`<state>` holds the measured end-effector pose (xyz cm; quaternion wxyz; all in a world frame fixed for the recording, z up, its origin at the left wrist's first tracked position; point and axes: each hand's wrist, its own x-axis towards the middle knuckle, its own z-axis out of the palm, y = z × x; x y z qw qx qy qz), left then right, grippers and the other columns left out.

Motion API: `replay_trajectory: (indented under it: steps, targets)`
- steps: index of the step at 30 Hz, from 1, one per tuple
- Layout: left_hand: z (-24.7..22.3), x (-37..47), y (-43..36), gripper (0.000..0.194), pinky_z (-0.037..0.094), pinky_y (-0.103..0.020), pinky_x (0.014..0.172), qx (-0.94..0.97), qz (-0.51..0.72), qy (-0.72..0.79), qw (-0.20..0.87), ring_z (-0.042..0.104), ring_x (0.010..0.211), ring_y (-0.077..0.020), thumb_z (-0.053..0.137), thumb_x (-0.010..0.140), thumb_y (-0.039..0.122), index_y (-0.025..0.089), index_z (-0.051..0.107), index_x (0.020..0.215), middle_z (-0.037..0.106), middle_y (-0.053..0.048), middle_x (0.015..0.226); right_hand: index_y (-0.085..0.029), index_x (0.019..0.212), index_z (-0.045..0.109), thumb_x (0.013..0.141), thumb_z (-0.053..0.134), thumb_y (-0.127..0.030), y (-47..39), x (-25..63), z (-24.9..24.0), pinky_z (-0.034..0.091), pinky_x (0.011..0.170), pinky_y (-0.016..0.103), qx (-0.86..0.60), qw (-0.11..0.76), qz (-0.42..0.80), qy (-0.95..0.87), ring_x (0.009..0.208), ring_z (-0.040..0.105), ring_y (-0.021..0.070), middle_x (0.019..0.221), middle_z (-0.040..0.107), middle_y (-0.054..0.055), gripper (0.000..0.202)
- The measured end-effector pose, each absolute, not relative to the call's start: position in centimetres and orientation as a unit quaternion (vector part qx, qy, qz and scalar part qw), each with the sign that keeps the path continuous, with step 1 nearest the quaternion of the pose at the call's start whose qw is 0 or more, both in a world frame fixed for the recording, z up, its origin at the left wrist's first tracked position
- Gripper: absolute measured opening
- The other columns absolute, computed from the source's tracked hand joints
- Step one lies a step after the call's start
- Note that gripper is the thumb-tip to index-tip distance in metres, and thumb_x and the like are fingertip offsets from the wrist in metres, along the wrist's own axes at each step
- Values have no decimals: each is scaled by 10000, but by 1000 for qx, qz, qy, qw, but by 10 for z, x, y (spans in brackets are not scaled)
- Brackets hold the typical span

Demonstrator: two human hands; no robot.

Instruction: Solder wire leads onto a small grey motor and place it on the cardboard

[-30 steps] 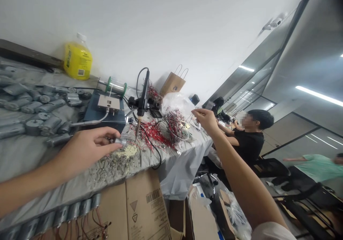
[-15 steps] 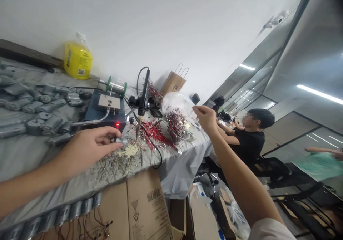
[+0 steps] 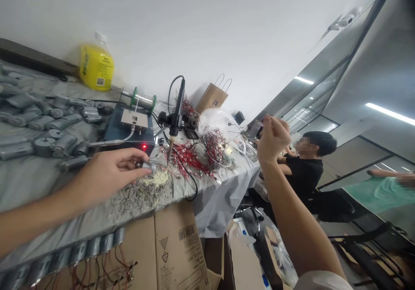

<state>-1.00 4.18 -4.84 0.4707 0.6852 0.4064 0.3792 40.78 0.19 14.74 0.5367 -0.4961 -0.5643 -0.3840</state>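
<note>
My left hand (image 3: 110, 171) holds a small silver motor (image 3: 148, 165) between thumb and fingers, just left of the soldering iron tip. The soldering iron (image 3: 177, 108) hangs tip down in a black stand. My right hand (image 3: 274, 141) is raised on the right, its fingers pinched round a thin dark wire (image 3: 238, 131) that runs leftward. Below it and to the left lie a bundle of red and black wires (image 3: 214, 147) and a spread of red wires (image 3: 188, 158).
Many silver motors (image 3: 65, 143) lie at the left. A solder feeder (image 3: 129, 125), yellow bottle (image 3: 97, 67) and paper bag (image 3: 212, 98) stand behind. Wired motors (image 3: 78, 253) line the front edge beside a carton (image 3: 178, 246). A person in black (image 3: 306, 167) sits at the right.
My right hand has moved right and slightly up, away from the wire bundle, drawing the wire with it. My left hand still holds the motor near the iron.
</note>
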Motion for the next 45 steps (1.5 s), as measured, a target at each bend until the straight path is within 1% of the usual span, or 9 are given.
replay_trajectory:
  steps: [6,8,11,18,25,29,32,35,45]
  targets:
    - [-45,-9,40,547,591,-321,745,658,377,379,530,734,814,-235,847,731,601,214,708,1092,758,-41,912,-214,779,713,972,763,-399,-27,364,176,534,826,419,-406,603,-394,-562,830,621,206,741,595,16,272]
    - [-41,-9,37,525,601,-314,749,649,382,368,545,726,779,-217,855,742,568,201,699,1083,748,-29,874,-223,809,729,974,761,-363,-42,339,177,517,702,400,-401,618,-365,-569,712,605,191,727,608,14,218]
    - [-35,-8,33,480,623,-314,746,641,383,341,571,724,788,-214,856,763,529,186,692,1055,740,-30,853,-221,885,722,994,700,-256,-64,294,164,423,514,350,-400,650,-308,-568,616,620,181,761,665,31,117]
    - [-30,-8,32,456,642,-345,733,646,361,345,577,728,763,-218,857,779,496,173,697,1058,757,-59,868,-246,846,701,973,736,-230,-73,239,122,362,422,315,-450,655,-151,-588,467,520,125,626,610,-30,132]
    - [-29,-6,34,468,621,-303,672,635,373,354,576,716,733,-205,844,753,521,177,705,1039,739,-39,816,-211,860,687,971,755,-297,-34,286,159,389,448,317,-455,614,-224,-605,489,543,139,636,625,0,156]
    - [-33,-6,35,488,621,-292,671,631,375,362,575,711,682,-188,868,710,538,185,711,1009,742,-24,803,-192,956,639,1083,588,-361,2,328,161,411,507,289,-495,575,-284,-587,540,531,120,708,620,-6,217]
    - [-36,-7,35,495,620,-284,688,636,375,360,570,718,675,-183,865,720,549,189,711,1023,750,-20,807,-155,925,696,985,764,-459,21,359,136,572,696,299,-587,428,-213,-653,673,645,125,769,685,-11,317]
    - [-40,-8,37,499,604,-270,681,647,372,354,564,717,675,-178,854,743,569,195,705,1039,752,-14,802,-155,961,719,1038,693,-492,22,383,111,607,812,341,-633,378,-192,-648,785,686,148,835,702,5,346]
    - [-43,-7,38,573,621,-308,682,641,359,374,566,727,722,-214,849,688,614,187,700,1039,755,-36,843,-144,1009,722,1044,693,-478,-3,431,122,616,765,315,-695,282,-77,-657,780,686,143,894,715,12,336]
